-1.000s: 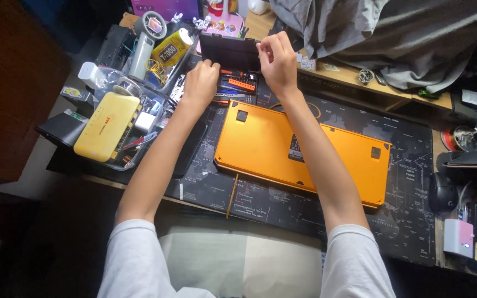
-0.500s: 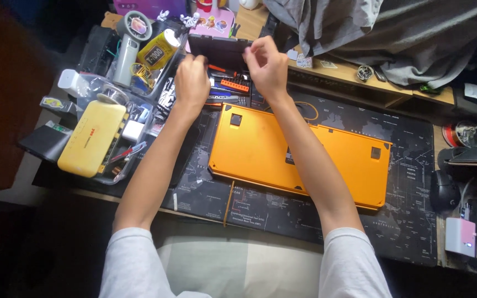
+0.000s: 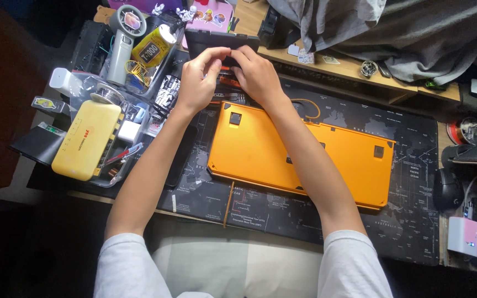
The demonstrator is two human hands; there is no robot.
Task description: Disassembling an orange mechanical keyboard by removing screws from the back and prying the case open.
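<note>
Both hands, left hand (image 3: 197, 77) and right hand (image 3: 255, 72), meet fingertips-together at the dark rectangular bit case (image 3: 222, 41) beyond the flat orange keyboard shell (image 3: 299, 154), apparently picking a bit; whether anything is pinched cannot be told.

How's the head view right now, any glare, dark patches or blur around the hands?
Head view: daylight falls evenly on the orange case and both forearms, no strong glare there; the left hand and right hand are sharp, though what their fingers pinch is too small and shaded to tell; the left edge and bottom corners sink into deep shadow; the yellow box is bright but readable.
</note>
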